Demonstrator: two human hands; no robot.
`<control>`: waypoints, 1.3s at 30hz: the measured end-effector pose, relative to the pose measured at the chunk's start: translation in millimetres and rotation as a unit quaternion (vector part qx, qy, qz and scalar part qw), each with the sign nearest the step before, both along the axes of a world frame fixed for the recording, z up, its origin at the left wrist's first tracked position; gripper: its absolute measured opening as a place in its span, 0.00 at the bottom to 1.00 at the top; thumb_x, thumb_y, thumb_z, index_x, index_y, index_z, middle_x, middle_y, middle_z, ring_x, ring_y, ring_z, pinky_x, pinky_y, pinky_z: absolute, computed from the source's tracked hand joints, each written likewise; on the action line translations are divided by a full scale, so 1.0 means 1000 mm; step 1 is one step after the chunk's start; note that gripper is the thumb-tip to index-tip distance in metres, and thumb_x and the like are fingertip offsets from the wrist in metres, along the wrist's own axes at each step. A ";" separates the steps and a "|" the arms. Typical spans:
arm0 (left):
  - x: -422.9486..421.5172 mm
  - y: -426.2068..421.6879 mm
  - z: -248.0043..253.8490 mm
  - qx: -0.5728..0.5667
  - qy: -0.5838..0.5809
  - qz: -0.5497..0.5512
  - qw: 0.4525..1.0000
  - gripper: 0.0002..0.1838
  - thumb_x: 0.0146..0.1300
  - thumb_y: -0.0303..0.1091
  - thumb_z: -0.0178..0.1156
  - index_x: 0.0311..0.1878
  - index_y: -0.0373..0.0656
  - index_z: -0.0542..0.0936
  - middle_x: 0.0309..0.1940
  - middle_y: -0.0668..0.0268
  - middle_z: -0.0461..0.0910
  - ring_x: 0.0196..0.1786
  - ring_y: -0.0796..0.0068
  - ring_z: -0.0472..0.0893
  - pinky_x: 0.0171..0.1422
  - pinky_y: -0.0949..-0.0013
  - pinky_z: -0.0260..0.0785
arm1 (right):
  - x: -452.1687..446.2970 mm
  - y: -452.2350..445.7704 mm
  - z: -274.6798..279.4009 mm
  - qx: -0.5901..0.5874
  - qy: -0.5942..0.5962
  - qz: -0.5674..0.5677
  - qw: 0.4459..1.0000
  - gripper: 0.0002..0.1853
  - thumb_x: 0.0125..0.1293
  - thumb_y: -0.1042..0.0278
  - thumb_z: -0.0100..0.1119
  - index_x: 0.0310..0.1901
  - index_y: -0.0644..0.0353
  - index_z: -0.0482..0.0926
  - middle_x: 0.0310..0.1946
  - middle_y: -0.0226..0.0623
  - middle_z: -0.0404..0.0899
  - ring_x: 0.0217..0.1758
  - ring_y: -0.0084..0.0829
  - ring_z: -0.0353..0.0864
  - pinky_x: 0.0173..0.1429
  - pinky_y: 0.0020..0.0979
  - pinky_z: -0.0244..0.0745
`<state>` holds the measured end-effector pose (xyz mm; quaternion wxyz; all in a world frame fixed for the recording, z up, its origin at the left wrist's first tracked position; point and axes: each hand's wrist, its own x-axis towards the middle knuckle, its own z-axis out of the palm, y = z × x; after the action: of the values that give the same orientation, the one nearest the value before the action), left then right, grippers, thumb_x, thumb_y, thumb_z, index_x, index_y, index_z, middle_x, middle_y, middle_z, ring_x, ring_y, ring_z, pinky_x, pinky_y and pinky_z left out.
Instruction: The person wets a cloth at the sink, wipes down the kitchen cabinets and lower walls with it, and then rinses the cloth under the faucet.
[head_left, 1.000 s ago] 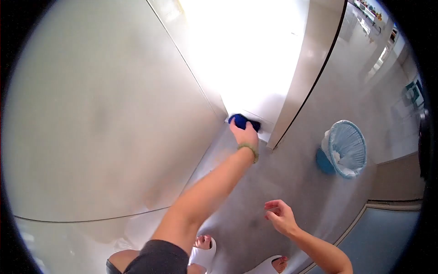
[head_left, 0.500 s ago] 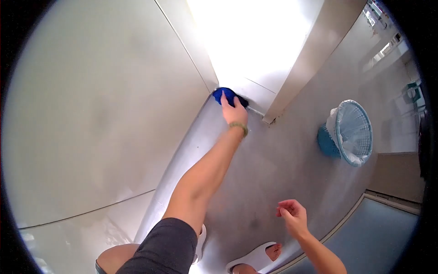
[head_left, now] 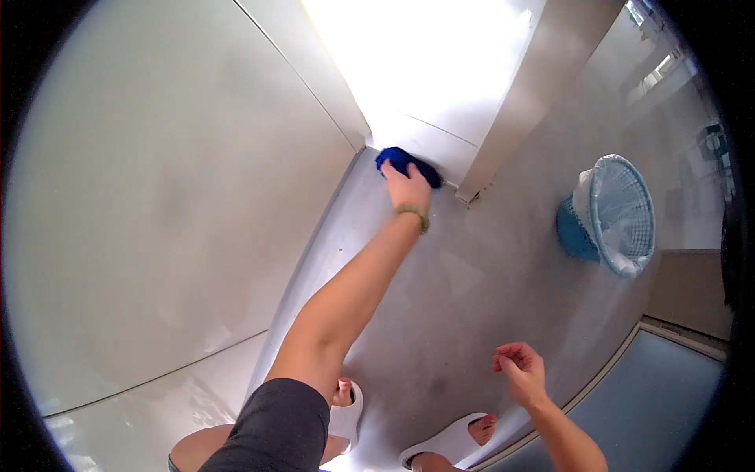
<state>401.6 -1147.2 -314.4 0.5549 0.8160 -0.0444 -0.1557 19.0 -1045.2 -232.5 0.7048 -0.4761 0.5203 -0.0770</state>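
Observation:
My left hand (head_left: pixel 409 189), with a green band on its wrist, presses a dark blue cloth (head_left: pixel 399 160) to the grey floor. The cloth lies bunched along the foot of a bright white panel (head_left: pixel 429 130), just right of the corner with a pale wall panel. Part of it is hidden under my fingers. Lower right, my right hand (head_left: pixel 521 374) hangs in the air above the floor. Its fingers are loosely curled, the thumb a little apart, and nothing shows in them.
To the right stands a blue basket (head_left: pixel 578 228) with a clear plastic liner. A beige post (head_left: pixel 511 118) edges the white panel, with dark specks at its foot. My feet are in white slippers (head_left: pixel 456 440). A bluish panel (head_left: pixel 645 401) with a frame borders the lower right.
My left hand has slid the blue cloth to the right along the foot of the white panel, away from the corner. The view has shifted slightly; my right hand stays loosely curled.

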 end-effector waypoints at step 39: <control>-0.054 0.021 0.095 -0.308 -0.149 -0.177 0.923 0.15 0.55 0.16 0.58 0.45 0.40 0.83 0.43 0.58 0.83 0.49 0.61 0.82 0.58 0.67 0.72 | 0.000 -0.003 -0.003 0.022 0.015 0.001 1.000 0.07 0.67 0.77 0.59 0.46 0.66 0.79 0.36 0.35 0.83 0.39 0.26 0.83 0.48 0.30 0.79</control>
<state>347.4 -1126.2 -218.9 0.7291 0.5975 -0.3162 -0.1072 18.9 -1047.7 -235.6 0.7072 -0.4621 0.5320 -0.0583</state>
